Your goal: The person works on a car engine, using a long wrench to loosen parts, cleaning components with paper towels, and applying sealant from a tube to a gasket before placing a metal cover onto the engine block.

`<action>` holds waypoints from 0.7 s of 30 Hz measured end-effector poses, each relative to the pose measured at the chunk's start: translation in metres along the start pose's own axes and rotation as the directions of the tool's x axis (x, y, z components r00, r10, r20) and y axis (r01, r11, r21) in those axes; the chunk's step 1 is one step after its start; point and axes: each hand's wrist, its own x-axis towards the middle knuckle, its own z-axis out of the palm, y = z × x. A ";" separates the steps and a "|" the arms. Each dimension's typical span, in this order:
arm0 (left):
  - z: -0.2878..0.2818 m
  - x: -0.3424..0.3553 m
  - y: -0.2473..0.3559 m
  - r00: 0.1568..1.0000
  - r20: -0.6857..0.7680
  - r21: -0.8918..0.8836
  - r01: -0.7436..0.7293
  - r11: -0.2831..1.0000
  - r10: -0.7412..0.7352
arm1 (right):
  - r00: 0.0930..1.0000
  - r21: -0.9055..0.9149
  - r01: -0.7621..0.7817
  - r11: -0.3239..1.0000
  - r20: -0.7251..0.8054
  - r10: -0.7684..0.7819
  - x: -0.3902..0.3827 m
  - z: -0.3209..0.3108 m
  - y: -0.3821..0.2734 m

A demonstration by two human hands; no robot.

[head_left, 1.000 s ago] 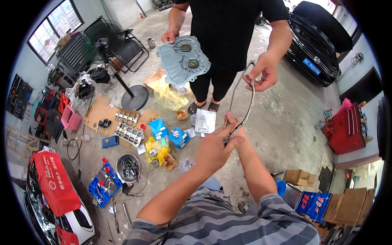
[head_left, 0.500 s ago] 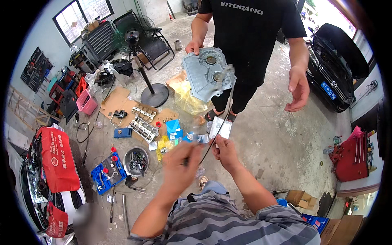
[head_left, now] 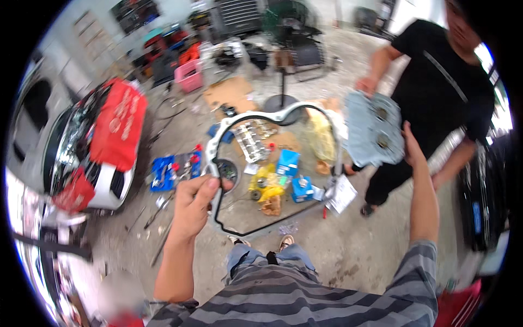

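Gasket (head_left: 279,116) pinched by L fingers (head_left: 210,188); R fingers (head_left: 407,129) part-hidden at cover (head_left: 369,133), grip unclear.

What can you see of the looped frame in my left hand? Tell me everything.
The looped frame is a thin closed ring, wavy-edged, with a pale, metal-looking rim and a dark band lining its inside. It is held up, opening toward the camera, pinched at its left side by your left hand. Its right side blurs beside the grey cover; I cannot tell whether they touch.
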 end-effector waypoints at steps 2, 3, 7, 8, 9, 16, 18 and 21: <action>-0.015 -0.008 -0.004 0.997 -0.030 -0.121 0.064 0.991 -0.068 | 0.977 0.059 -0.029 0.998 0.214 0.016 0.006 0.025 0.004; -0.022 -0.014 -0.007 0.993 -0.039 -0.179 0.107 0.978 -0.116 | 0.972 0.039 -0.020 0.999 0.236 0.011 0.010 0.027 0.005; -0.052 -0.021 -0.010 0.977 -0.129 -0.240 0.135 0.961 -0.169 | 0.946 0.107 -0.018 0.994 0.324 -0.017 0.003 0.029 0.014; -0.062 -0.023 -0.011 0.972 -0.171 -0.216 0.122 0.969 -0.161 | 0.942 0.120 -0.019 0.993 0.336 -0.022 -0.005 0.034 0.017; -0.072 -0.030 -0.012 0.963 -0.204 -0.199 0.137 0.970 -0.178 | 0.953 0.143 0.015 0.990 0.298 -0.058 -0.009 0.036 0.026; -0.158 -0.107 -0.092 0.848 -0.470 -0.008 0.272 0.962 -0.244 | 0.992 0.309 -0.078 0.948 0.121 0.043 -0.090 0.113 0.085; -0.188 -0.131 -0.125 0.816 -0.534 0.102 0.320 0.942 -0.220 | 0.988 0.303 -0.068 0.951 0.154 0.022 -0.123 0.163 0.093; -0.236 -0.161 -0.173 0.742 -0.626 0.041 0.337 0.941 -0.239 | 0.974 0.199 -0.056 0.978 0.228 0.010 -0.149 0.211 0.115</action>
